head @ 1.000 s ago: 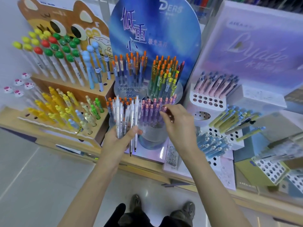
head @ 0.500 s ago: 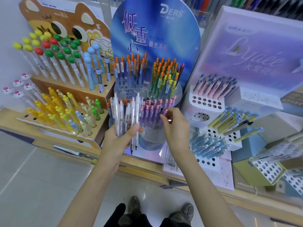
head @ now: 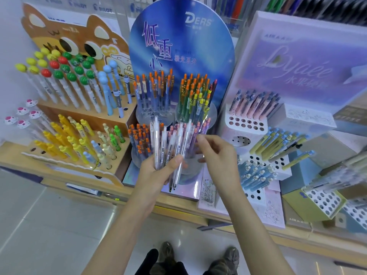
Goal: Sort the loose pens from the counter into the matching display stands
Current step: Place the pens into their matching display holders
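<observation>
Clear white pens [head: 167, 147], blue display stand [head: 180, 46], yellow pens [head: 65, 139].

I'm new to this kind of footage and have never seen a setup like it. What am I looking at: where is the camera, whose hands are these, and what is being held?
There is no machine here: a person is working with bare hands. The single picture comes from a wide-angle camera worn on the head. It looks forward and down, so you see both forearms and, at the bottom, the person's shoes. The left hand grips a bundle of clear pens, fanned upward. The right hand reaches with curled fingers to the pen tops beside that bundle; I cannot tell whether it pinches one. On the counter stand pen displays: a cat-shaped stand on the left, a blue stand marked DERS in the middle, and a lilac stand on the right.
</observation>
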The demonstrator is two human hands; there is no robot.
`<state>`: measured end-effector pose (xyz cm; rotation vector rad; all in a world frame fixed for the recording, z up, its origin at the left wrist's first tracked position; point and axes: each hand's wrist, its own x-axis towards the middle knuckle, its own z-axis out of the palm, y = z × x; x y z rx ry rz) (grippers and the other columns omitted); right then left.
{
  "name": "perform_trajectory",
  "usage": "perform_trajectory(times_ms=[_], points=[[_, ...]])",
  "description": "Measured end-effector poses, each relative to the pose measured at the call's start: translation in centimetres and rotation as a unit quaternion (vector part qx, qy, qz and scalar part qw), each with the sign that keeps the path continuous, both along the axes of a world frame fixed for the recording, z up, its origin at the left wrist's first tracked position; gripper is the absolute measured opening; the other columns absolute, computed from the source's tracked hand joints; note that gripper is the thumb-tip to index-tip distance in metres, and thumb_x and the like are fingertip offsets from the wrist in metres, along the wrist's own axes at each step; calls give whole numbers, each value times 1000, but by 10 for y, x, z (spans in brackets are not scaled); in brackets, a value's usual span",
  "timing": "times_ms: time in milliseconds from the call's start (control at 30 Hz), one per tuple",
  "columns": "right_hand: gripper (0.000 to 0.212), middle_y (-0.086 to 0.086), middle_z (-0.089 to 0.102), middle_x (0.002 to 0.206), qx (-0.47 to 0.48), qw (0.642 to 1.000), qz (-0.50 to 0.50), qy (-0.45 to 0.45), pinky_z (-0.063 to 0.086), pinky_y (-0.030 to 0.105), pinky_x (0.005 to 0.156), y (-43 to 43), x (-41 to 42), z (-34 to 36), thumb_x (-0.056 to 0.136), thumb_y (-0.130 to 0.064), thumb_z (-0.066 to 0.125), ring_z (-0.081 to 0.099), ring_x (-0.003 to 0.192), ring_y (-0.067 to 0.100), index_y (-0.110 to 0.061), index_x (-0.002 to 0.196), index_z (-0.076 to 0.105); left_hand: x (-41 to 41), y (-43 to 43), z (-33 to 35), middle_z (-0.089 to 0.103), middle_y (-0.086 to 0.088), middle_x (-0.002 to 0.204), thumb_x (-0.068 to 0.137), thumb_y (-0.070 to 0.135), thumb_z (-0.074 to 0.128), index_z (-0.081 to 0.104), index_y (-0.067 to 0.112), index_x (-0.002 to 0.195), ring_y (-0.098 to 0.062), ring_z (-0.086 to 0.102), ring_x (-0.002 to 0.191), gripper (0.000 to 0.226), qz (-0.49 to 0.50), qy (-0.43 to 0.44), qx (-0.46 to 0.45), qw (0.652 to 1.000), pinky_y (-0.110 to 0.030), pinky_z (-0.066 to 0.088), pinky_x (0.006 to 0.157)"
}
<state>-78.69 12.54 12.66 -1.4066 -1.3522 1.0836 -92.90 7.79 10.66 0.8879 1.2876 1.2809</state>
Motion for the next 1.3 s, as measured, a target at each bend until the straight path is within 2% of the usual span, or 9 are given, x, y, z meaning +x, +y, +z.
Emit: perform_trajectory(times_ms=[133,267,400,500,633,767,867,967,1300], points=[[23,-2,67,76,-88,979,40,182,52,24,70,-4,19,16,91,-25,62,61,70,10,-4,98,69,25,5,4,74,2,72,76,40,67,74,28,81,-7,61,56,15,-46,2,-12,999,-16,43,50],[17,-3,63,70,-97,969,-30,224,47,19,62,-9,50,17,90,-18,63,57,61,6,-1,94,68,55,8,9,74,0,81,79,47,69,76,32,80,-18,59,67,16,-58,10,-25,998,-24,45,62],[16,-4,58,67,-80,964,-90,237,41,18,53,-18,95,16,84,-19,70,50,52,6,-8,90,60,93,10,15,75,9,79,77,49,57,73,26,85,3,50,48,29,-66,22,-21,997,-10,39,46],[30,-8,43,53,-59,967,-115,218,36,18,45,-27,133,15,83,-19,73,39,45,10,-10,76,45,127,11,16,66,16,62,77,50,56,74,27,88,2,41,44,31,-93,31,-15,995,-9,35,43],[32,17,54,60,3,978,-155,138,40,24,45,-40,192,7,87,-17,69,46,46,16,5,76,48,180,14,12,45,6,56,69,53,62,77,37,83,-6,36,48,26,-124,22,-39,991,-18,30,46],[16,5,68,66,23,976,-202,81,51,25,52,-48,249,-3,91,-17,63,62,53,16,-6,78,63,231,16,8,50,2,54,73,44,62,77,22,81,-3,38,43,27,-152,8,-43,987,-12,31,44],[16,-2,71,70,11,976,-216,16,55,27,60,-57,291,-14,93,-22,61,68,63,14,-20,77,63,259,18,2,67,-1,74,71,47,63,76,28,73,-10,46,61,23,-140,9,-63,988,-27,37,60],[17,-9,70,70,-18,977,-204,-55,55,33,68,-63,325,-28,92,-16,62,68,69,9,-25,77,60,279,19,-5,50,0,60,66,55,63,76,38,74,-9,45,58,23,-115,8,-61,992,-23,37,57],[3,-6,67,70,-31,972,-164,-162,45,13,53,-43,341,-59,93,-15,61,62,65,-1,-16,92,63,309,12,-18,59,-7,73,71,50,63,77,36,81,-10,46,60,22,-60,-10,-70,996,-24,35,54]])
